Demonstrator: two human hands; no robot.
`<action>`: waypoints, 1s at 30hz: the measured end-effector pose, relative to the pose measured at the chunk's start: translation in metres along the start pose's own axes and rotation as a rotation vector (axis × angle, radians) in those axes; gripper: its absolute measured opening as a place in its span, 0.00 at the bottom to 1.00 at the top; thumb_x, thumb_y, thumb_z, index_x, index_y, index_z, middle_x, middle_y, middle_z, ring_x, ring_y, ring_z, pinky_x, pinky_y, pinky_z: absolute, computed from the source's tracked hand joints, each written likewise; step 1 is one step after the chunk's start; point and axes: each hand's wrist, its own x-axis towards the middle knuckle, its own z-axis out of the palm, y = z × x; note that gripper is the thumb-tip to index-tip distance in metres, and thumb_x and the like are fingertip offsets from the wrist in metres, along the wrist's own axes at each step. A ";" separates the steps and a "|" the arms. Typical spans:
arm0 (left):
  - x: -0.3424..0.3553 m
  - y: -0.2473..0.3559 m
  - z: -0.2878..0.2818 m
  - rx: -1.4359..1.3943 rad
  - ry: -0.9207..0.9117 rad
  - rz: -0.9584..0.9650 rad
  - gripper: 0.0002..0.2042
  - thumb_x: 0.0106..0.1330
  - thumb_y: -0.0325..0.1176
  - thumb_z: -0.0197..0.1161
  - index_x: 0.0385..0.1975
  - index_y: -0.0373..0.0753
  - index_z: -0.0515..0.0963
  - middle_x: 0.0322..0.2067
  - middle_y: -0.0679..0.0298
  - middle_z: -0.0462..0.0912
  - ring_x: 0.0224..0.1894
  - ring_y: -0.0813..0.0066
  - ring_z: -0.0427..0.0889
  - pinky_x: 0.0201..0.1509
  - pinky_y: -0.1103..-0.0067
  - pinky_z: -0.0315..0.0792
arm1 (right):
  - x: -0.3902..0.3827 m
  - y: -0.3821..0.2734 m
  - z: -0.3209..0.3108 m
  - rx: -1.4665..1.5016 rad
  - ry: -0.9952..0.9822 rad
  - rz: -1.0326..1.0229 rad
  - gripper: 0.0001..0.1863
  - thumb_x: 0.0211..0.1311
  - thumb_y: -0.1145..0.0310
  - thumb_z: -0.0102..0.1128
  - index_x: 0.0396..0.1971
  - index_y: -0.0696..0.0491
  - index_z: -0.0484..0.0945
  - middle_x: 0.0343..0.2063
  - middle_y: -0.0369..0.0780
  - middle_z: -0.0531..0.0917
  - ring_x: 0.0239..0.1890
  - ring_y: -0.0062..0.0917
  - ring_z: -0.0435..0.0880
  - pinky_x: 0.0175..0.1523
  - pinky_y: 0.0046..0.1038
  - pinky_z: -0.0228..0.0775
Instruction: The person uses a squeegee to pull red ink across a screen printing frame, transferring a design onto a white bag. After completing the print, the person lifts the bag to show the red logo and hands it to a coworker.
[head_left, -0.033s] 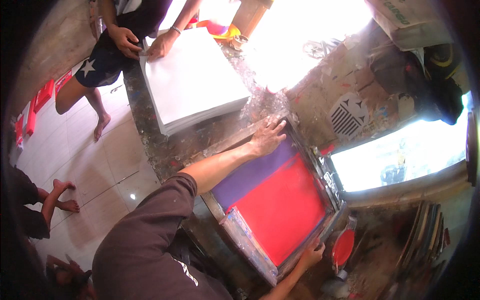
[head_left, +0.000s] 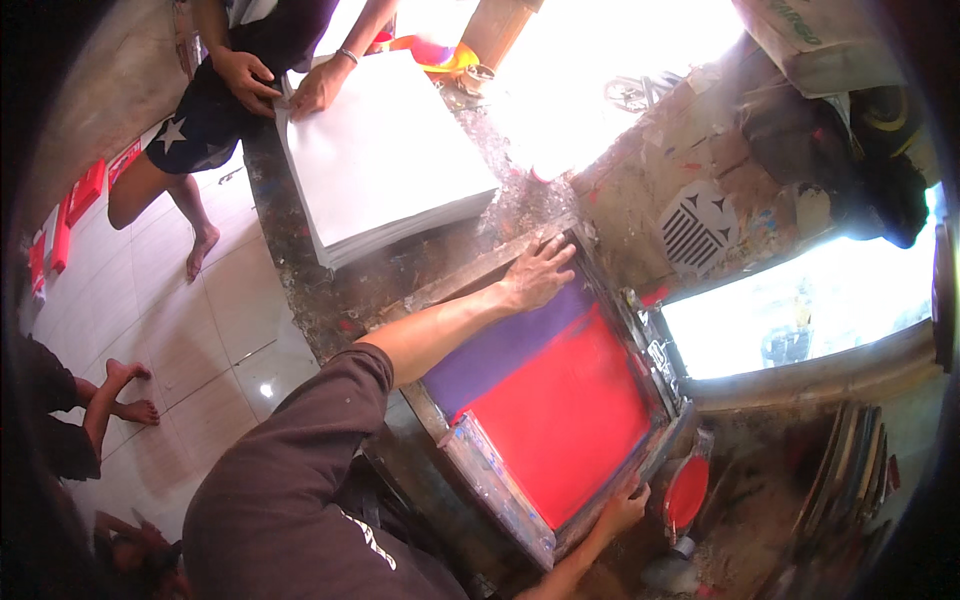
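Observation:
My left hand (head_left: 535,275) lies open, fingers spread, on the upper part of a wooden printing screen (head_left: 450,270), whose mesh shows a purple band (head_left: 475,340) and a large red area (head_left: 550,420). At the screen's lower right, my right hand (head_left: 625,505) is closed on the frame edge. Beside that hand stands a container of red ink (head_left: 685,490). Beyond the screen, a thick stack of white paper (head_left: 390,170) lies on the stained worktable (head_left: 290,270).
A co-worker's hands (head_left: 312,90) touch the paper stack. Another person's legs (head_left: 120,390) are on the tiled floor (head_left: 200,340) at left. Leaning boards (head_left: 840,470) stand at right. Red boxes (head_left: 80,200) lie by the wall. Dark bundles (head_left: 830,160) sit upper right.

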 end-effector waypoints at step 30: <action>0.005 0.025 0.011 -0.208 -0.152 -0.002 0.27 0.60 0.30 0.54 0.64 0.42 0.66 0.65 0.52 0.63 0.71 0.54 0.55 0.74 0.53 0.46 | -0.006 -0.017 -0.008 -0.080 0.280 -0.012 0.16 0.70 0.64 0.53 0.48 0.62 0.71 0.41 0.53 0.76 0.45 0.51 0.77 0.47 0.44 0.67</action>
